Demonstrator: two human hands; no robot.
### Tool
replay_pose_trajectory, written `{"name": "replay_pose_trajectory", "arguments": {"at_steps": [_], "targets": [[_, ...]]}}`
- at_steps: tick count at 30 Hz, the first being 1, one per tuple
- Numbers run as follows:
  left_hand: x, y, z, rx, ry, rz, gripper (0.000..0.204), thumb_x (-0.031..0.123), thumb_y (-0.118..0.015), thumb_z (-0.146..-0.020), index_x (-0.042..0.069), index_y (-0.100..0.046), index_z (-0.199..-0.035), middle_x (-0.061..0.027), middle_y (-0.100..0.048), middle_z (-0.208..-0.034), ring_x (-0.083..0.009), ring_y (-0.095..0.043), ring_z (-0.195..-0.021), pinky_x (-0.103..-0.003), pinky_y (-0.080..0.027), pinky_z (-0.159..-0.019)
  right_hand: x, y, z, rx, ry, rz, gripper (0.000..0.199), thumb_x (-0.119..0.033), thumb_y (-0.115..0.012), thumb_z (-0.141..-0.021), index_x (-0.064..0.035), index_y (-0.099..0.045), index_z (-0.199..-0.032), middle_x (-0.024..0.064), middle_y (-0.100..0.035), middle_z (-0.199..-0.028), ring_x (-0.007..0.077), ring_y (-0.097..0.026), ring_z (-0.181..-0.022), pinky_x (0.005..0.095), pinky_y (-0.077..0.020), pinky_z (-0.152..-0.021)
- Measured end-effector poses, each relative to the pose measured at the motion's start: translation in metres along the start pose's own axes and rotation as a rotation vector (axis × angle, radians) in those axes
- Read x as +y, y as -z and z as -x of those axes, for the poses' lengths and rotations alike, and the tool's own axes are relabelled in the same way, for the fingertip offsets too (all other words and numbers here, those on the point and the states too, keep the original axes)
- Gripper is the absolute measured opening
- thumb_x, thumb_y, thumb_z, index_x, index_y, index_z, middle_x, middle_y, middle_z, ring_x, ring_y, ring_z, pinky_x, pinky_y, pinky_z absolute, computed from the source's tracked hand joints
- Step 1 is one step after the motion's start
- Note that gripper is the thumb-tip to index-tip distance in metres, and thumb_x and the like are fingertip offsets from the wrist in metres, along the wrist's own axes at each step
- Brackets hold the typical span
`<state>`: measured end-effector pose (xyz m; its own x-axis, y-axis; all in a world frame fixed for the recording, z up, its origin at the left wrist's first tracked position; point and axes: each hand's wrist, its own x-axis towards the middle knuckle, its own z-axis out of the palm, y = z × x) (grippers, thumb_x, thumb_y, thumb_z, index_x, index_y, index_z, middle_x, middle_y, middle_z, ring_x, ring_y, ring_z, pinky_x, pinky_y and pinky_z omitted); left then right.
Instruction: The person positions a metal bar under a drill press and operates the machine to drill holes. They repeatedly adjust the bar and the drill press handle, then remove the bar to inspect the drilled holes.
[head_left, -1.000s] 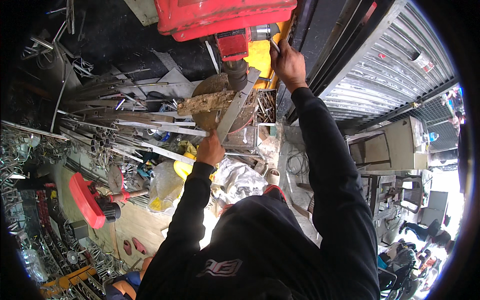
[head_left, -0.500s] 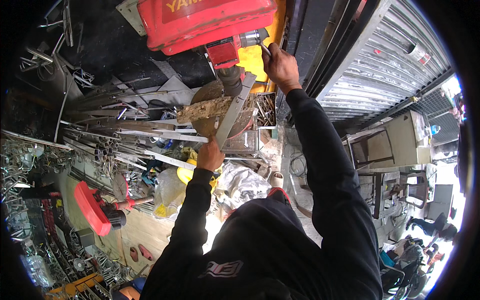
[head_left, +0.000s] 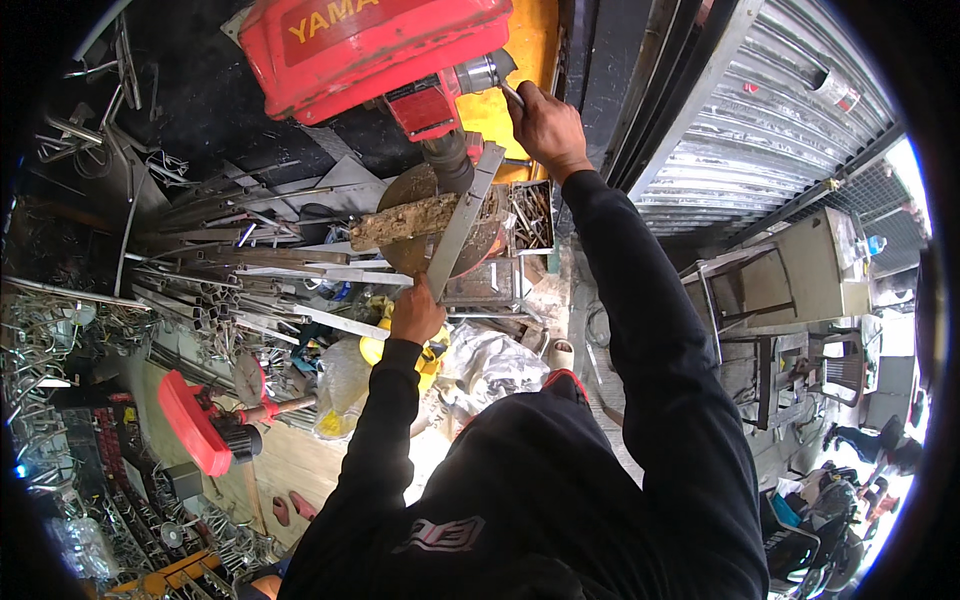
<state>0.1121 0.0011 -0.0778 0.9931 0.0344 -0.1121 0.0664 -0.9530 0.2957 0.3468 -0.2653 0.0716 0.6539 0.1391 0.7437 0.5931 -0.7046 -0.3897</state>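
Note:
A red drill press (head_left: 385, 50) stands in front of me, its chuck (head_left: 450, 160) pointing down over a round table (head_left: 410, 255). Closed around the near end of a flat metal bar (head_left: 462, 222), my left hand (head_left: 415, 312) keeps the bar slanted across a worn wooden board (head_left: 405, 222). The bar's far end is beside the chuck; whether a bit touches it is hidden. My right hand (head_left: 550, 128) grips the press's feed handle (head_left: 513, 95) at the right of the machine head.
Metal tubes and bars (head_left: 215, 290) lie stacked at the left. A tray of small metal rods (head_left: 531, 215) sits right of the round table. Another red drill press (head_left: 195, 425) stands lower left. A corrugated shutter (head_left: 760, 110) rises at the right; crumpled plastic (head_left: 490, 355) lies near my feet.
The view has shifted slightly, so the drill press appears a little further left. Both hands keep their holds on the bar and the feed handle.

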Motion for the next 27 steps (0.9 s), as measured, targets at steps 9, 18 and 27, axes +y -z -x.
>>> {"name": "replay_pose_trajectory", "arguments": {"at_steps": [9,18,27], "targets": [[0.012,0.015,0.0,-0.054,0.059,0.038,0.048,0.012,-0.07,-0.081,-0.003,-0.046,-0.119,-0.0379,-0.065,-0.099,-0.0526,-0.067,-0.095,-0.057,-0.057,-0.084,0.002,-0.001,-0.002,0.014,0.027,0.003,0.024,-0.032,-0.062,-0.1,-0.009,-0.057,-0.094,0.0163,-0.07,-0.081,0.0434,-0.067,-0.07,0.054,-0.0532,-0.06],[0.005,0.007,0.001,0.01,-0.043,-0.035,0.053,0.012,-0.071,-0.081,-0.006,-0.046,-0.123,-0.0356,-0.066,-0.1,-0.0526,-0.067,-0.093,-0.057,-0.057,-0.082,0.004,-0.004,-0.001,0.004,0.034,-0.004,0.025,-0.033,-0.061,-0.101,-0.0097,-0.056,-0.094,0.0159,-0.069,-0.08,0.0429,-0.068,-0.07,0.0536,-0.0532,-0.06],[0.011,0.014,0.002,-0.017,0.015,0.025,0.048,0.012,-0.068,-0.081,-0.005,-0.049,-0.122,-0.0364,-0.067,-0.096,-0.0528,-0.068,-0.093,-0.057,-0.057,-0.083,0.006,-0.005,-0.001,0.011,0.036,0.0,0.024,-0.033,-0.061,-0.101,-0.0104,-0.057,-0.094,0.0144,-0.069,-0.08,0.0425,-0.068,-0.07,0.0531,-0.0533,-0.059]]}}
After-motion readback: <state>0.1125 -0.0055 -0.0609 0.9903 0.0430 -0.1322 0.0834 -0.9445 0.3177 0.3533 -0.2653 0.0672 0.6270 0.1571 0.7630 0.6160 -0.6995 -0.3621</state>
